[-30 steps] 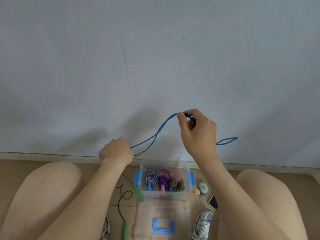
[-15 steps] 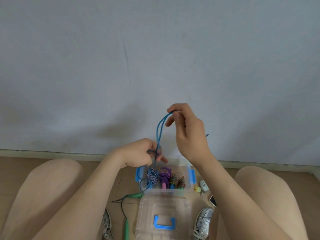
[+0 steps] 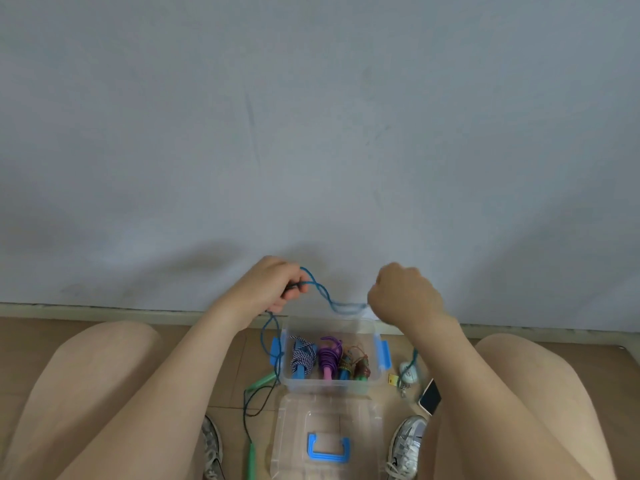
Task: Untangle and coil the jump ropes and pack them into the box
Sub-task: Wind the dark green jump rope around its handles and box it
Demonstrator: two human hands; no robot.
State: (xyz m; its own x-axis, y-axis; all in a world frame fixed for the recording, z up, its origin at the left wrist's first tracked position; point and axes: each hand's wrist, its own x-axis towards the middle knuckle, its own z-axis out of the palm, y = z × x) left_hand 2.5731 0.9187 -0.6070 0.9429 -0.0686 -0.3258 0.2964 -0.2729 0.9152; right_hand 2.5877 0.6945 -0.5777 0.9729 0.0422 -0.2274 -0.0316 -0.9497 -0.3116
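Lower left of the frame: one green handle (image 3: pixel 260 381) lies on the floor (image 3: pixel 41 327) just left of the box, tilted. A second handle (image 3: pixel 251 460) lies lower down, beside the left shoe (image 3: pixel 211 448). A thin cord loops on the floor between the two handles.

Left of centre: the left hand (image 3: pixel 273 289) is raised above the box. Its fingers are curled around the blue rope (image 3: pixel 346 305) and pinch it. Below this hand, the rope hangs down to the floor at the left side of the box.

Centre: the rope spans from hand to hand as two strands twisted together, sagging above the rear edge of the box. The clear box (image 3: pixel 329 388), with blue latches, stands open on the floor. It holds three coiled ropes side by side: striped (image 3: pixel 303 355), purple (image 3: pixel 329 355), brown (image 3: pixel 356 363). The lid (image 3: pixel 294 420) lies flat directly in front of the box.

Right of centre: the right hand (image 3: pixel 405 299) is closed in a fist, back toward the camera. The rope enters the fist at its left edge; the fingers are hidden.

Lower right: a phone (image 3: pixel 430 396) and the right shoe (image 3: pixel 407 441) are on the floor.
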